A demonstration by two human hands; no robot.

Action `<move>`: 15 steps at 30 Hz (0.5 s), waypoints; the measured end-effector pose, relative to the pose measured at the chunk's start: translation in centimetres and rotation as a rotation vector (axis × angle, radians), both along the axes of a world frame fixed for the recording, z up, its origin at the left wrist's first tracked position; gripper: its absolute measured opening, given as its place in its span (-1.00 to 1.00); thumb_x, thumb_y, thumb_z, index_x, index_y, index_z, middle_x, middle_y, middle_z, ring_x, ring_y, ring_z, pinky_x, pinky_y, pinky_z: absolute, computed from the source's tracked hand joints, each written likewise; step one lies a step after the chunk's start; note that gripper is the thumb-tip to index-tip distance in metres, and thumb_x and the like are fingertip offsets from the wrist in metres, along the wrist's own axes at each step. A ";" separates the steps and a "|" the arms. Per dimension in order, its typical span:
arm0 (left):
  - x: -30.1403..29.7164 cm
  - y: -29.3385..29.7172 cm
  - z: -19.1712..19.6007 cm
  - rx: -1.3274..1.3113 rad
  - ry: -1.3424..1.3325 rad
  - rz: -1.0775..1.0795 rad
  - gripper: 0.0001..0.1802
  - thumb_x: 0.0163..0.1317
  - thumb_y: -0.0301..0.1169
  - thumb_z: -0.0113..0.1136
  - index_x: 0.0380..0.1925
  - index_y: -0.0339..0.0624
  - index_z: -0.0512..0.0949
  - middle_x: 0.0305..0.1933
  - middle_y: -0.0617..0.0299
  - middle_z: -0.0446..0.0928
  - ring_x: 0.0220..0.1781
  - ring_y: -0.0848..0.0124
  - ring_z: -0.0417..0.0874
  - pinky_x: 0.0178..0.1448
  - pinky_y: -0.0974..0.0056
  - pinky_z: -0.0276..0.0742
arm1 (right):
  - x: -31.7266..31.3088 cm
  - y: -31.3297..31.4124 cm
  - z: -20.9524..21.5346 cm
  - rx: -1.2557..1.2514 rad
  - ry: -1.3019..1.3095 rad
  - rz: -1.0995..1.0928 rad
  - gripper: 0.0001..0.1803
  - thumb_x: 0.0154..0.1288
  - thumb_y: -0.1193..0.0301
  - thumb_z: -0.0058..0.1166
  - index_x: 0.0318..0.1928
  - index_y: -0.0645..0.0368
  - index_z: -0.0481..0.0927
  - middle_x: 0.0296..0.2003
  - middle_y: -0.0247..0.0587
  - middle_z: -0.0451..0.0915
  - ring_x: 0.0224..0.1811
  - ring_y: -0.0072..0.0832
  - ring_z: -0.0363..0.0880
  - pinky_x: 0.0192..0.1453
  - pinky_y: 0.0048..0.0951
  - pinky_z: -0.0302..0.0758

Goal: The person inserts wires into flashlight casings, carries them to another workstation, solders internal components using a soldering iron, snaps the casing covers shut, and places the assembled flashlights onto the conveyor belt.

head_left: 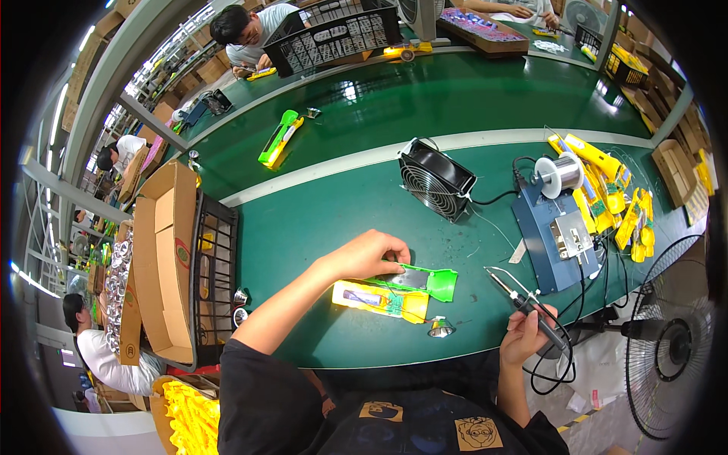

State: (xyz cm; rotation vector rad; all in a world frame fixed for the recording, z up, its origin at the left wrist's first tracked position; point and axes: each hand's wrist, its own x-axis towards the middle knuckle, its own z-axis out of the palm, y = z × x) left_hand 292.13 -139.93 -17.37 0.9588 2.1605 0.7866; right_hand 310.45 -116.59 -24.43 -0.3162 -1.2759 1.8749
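My left hand [369, 256] pinches green plastic piece [422, 280] over yellow casing [379, 299] | right hand [525, 334] grips soldering iron [522, 302] | brown open carton [161, 262] far left

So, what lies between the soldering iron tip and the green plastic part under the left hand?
In the head view, only bare green table lies between the soldering iron in the right hand and the green plastic part under the left hand.
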 end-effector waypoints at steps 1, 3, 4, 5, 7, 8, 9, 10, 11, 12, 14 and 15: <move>0.1 -0.1 -0.1 -0.003 -0.002 0.001 -0.84 0.01 -0.39 0.20 -0.41 -0.22 0.54 -0.41 0.19 0.54 -0.37 0.35 0.54 -0.24 0.31 0.44 | 0.0 0.0 -0.1 -0.003 -0.002 0.001 -0.85 0.18 0.45 -0.12 -0.27 0.24 0.27 -0.66 -0.21 0.38 -0.75 -0.63 0.23 -0.69 -0.70 0.17; 0.4 -0.3 -0.3 0.219 0.203 0.009 -0.83 0.01 -0.36 0.20 -0.40 -0.19 0.55 -0.32 0.20 0.54 -0.23 0.33 0.52 -0.10 0.28 0.40 | 0.0 0.2 -0.1 -0.002 0.005 0.012 -0.84 0.18 0.45 -0.12 -0.27 0.24 0.27 -0.65 -0.21 0.38 -0.75 -0.62 0.24 -0.69 -0.70 0.18; 0.7 -0.1 0.1 0.217 0.201 0.006 -0.83 0.01 -0.36 0.20 -0.40 -0.19 0.55 -0.32 0.20 0.54 -0.23 0.33 0.52 -0.10 0.28 0.40 | 0.0 0.2 -0.1 -0.003 0.003 0.008 -0.84 0.18 0.45 -0.12 -0.27 0.24 0.27 -0.65 -0.21 0.38 -0.75 -0.62 0.24 -0.69 -0.70 0.18; 1.2 0.0 0.9 0.238 0.216 -0.024 -0.82 0.00 -0.34 0.21 -0.40 -0.18 0.55 -0.29 0.21 0.53 -0.18 0.31 0.50 -0.04 0.26 0.37 | -0.1 0.2 0.1 -0.002 0.002 0.019 -0.84 0.18 0.44 -0.12 -0.27 0.24 0.27 -0.65 -0.20 0.39 -0.76 -0.62 0.24 -0.69 -0.70 0.19; 2.3 0.2 1.5 0.289 0.266 -0.083 -0.79 -0.05 -0.31 0.25 -0.40 -0.14 0.55 -0.26 0.23 0.52 -0.14 0.30 0.48 0.01 0.24 0.31 | -0.2 0.5 0.4 0.001 -0.002 0.024 -0.84 0.18 0.44 -0.12 -0.26 0.24 0.27 -0.65 -0.20 0.39 -0.76 -0.62 0.25 -0.68 -0.71 0.19; 3.0 0.1 1.4 0.246 0.313 -0.104 -0.79 -0.07 -0.30 0.25 -0.41 -0.11 0.55 -0.28 0.26 0.52 -0.16 0.30 0.47 0.00 0.23 0.30 | -0.3 0.8 0.5 0.045 -0.004 0.069 -0.85 0.20 0.45 -0.14 -0.25 0.24 0.27 -0.65 -0.21 0.38 -0.75 -0.63 0.25 -0.68 -0.72 0.18; 3.8 0.1 1.4 0.202 0.352 -0.088 -0.80 -0.07 -0.31 0.25 -0.42 -0.09 0.56 -0.29 0.29 0.52 -0.16 0.31 0.46 0.01 0.23 0.29 | -0.5 1.0 0.7 0.090 -0.007 0.113 -0.85 0.21 0.47 -0.16 -0.23 0.23 0.27 -0.64 -0.23 0.37 -0.74 -0.63 0.26 -0.68 -0.73 0.16; 4.6 0.0 1.4 0.155 0.391 -0.070 -0.82 -0.07 -0.31 0.24 -0.42 -0.08 0.56 -0.31 0.31 0.52 -0.16 0.32 0.45 0.01 0.22 0.28 | -0.7 1.0 1.1 0.088 -0.008 0.113 -0.85 0.21 0.47 -0.16 -0.23 0.23 0.27 -0.64 -0.23 0.37 -0.74 -0.63 0.26 -0.68 -0.73 0.16; 5.2 0.0 1.2 0.107 0.396 -0.042 -0.84 -0.06 -0.33 0.23 -0.42 -0.06 0.56 -0.33 0.34 0.52 -0.13 0.33 0.45 0.02 0.22 0.26 | -1.0 1.2 1.4 0.105 -0.002 0.147 -0.85 0.21 0.47 -0.16 -0.23 0.24 0.27 -0.64 -0.22 0.37 -0.74 -0.63 0.26 -0.69 -0.72 0.16; 5.6 0.0 0.9 0.106 0.393 -0.043 -0.84 -0.06 -0.33 0.23 -0.42 -0.06 0.56 -0.33 0.34 0.52 -0.13 0.33 0.45 0.02 0.22 0.26 | -1.4 1.3 1.7 0.123 0.003 0.181 -0.85 0.20 0.47 -0.16 -0.23 0.25 0.27 -0.64 -0.21 0.37 -0.75 -0.63 0.27 -0.69 -0.72 0.17; 6.1 0.0 0.1 0.088 0.436 0.040 -0.87 -0.04 -0.36 0.21 -0.42 -0.05 0.56 -0.33 0.33 0.52 -0.13 0.33 0.45 0.02 0.22 0.26 | -2.0 1.6 1.9 0.150 -0.006 0.191 -0.85 0.20 0.46 -0.15 -0.25 0.25 0.26 -0.65 -0.19 0.39 -0.76 -0.63 0.25 -0.71 -0.72 0.16; 6.2 0.0 0.0 0.089 0.432 0.041 -0.87 -0.04 -0.36 0.21 -0.42 -0.05 0.56 -0.33 0.33 0.52 -0.13 0.33 0.45 0.02 0.22 0.26 | -2.3 1.7 2.2 0.168 -0.016 0.224 -0.84 0.20 0.46 -0.14 -0.25 0.24 0.26 -0.66 -0.18 0.40 -0.77 -0.63 0.25 -0.71 -0.73 0.15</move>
